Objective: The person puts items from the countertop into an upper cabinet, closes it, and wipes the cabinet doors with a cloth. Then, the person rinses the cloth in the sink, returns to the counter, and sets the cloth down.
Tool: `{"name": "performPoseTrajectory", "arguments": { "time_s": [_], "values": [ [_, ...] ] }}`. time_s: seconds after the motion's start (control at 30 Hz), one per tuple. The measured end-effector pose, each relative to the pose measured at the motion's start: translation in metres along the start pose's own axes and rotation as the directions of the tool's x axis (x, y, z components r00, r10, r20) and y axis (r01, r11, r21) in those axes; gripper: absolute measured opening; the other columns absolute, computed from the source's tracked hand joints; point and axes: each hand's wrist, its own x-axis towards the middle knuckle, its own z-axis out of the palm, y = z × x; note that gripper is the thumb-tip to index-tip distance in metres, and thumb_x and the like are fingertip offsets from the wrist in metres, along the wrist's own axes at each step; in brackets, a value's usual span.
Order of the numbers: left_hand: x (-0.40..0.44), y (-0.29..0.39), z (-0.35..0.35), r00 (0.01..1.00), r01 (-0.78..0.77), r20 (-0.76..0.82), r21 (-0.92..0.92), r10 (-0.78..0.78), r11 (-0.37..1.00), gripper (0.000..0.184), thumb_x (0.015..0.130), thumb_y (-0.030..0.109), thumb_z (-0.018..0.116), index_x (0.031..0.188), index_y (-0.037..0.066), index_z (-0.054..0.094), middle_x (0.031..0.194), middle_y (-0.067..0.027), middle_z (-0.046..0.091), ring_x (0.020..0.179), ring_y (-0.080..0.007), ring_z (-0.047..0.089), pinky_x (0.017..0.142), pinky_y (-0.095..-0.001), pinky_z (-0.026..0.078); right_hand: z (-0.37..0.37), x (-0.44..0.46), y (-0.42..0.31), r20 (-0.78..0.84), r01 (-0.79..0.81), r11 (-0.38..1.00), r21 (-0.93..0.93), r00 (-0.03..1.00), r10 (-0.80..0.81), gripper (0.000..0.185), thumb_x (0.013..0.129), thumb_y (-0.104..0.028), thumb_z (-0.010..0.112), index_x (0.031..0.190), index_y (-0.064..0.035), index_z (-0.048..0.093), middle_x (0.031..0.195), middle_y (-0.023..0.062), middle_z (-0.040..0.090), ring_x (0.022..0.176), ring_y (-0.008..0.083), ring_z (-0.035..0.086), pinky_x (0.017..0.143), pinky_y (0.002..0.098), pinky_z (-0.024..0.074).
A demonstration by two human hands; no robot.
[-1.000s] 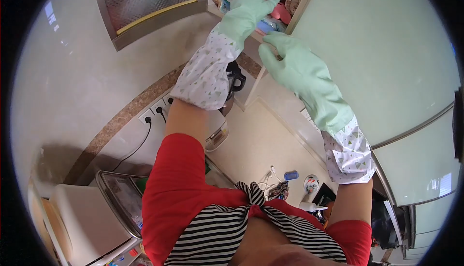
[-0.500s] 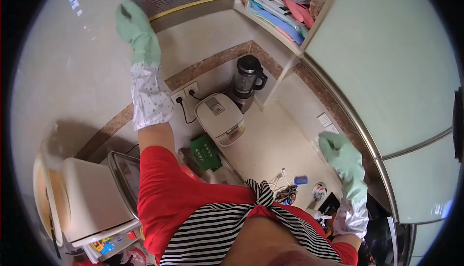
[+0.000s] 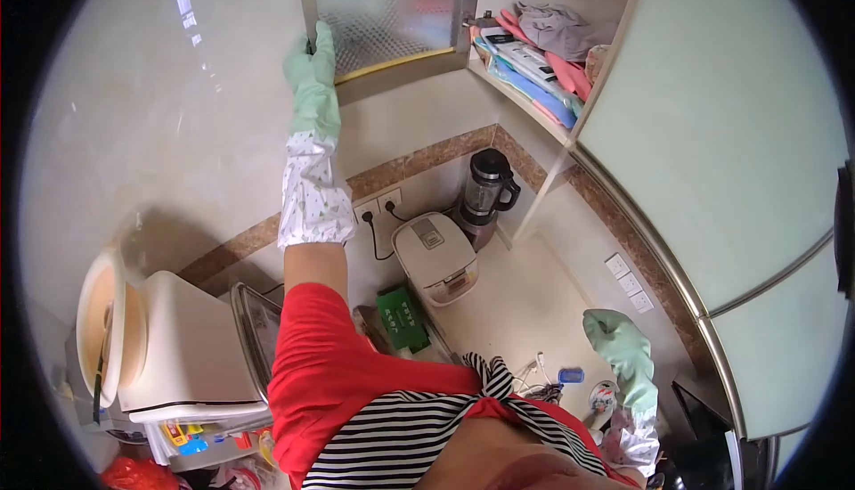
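Note:
My left hand (image 3: 313, 85), in a mint-green rubber glove with a white patterned cuff, is closed on the outer edge of a cabinet door (image 3: 383, 9) with textured glass. The door stands swung out beside the opened cabinet (image 3: 534, 102), where folded cloths, packets and pink items lie on the shelf. My right hand (image 3: 619, 347), in a matching glove, hangs low over the right side of the counter (image 3: 525, 285). Its fingers are curled and what they hold, if anything, is hidden.
A white rice cooker (image 3: 435, 258), a blender (image 3: 487, 187) and a green box (image 3: 403, 319) stand near the wall. Cables and a blue item (image 3: 571, 375) lie on the counter. At the left are a white bin-like appliance (image 3: 191, 343) and a round basin (image 3: 102, 330).
My left hand moved from the shelf opening to the door's outer edge and closed on it. My right hand dropped from below the shelf to low over the counter. The view shifted.

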Motion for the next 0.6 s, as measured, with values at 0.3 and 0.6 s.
{"name": "performPoseTrajectory", "arguments": {
  "time_s": [0.3, 0.6],
  "values": [
    [-0.095, 0.087, -0.041, 0.919, 0.091, 0.387, -0.032, -0.072, 0.995, 0.051, 0.084, 0.048, 0.079, 0.09, -0.001, 0.069, 0.077, -0.0069, 0.067, 0.07, -0.0184, 0.058, 0.07, -0.0376, 0.049, 0.032, 0.009, -0.01, 0.069, 0.313, 0.945, -0.099, 0.949, -0.307, 0.039, 0.096, -0.037, 0.057, 0.121, -0.0103, 0.07, 0.117, 0.0146, 0.071, 0.106, 0.0292, 0.069, 0.093, 0.0345, 0.0521],
    [-0.19, 0.188, 0.017, 0.72, -0.056, 0.689, -0.065, 0.085, 0.996, 0.054, 0.08, 0.055, 0.079, 0.074, 0.004, 0.061, 0.063, -0.007, 0.058, 0.057, -0.0191, 0.053, 0.057, -0.037, 0.046, 0.022, -0.029, 0.012, 0.023, 0.154, 0.988, 0.027, 0.988, -0.155, 0.044, 0.095, -0.036, 0.052, 0.12, -0.0054, 0.069, 0.123, 0.0193, 0.067, 0.112, 0.0361, 0.065, 0.099, 0.0401, 0.0504]
  ]
}}
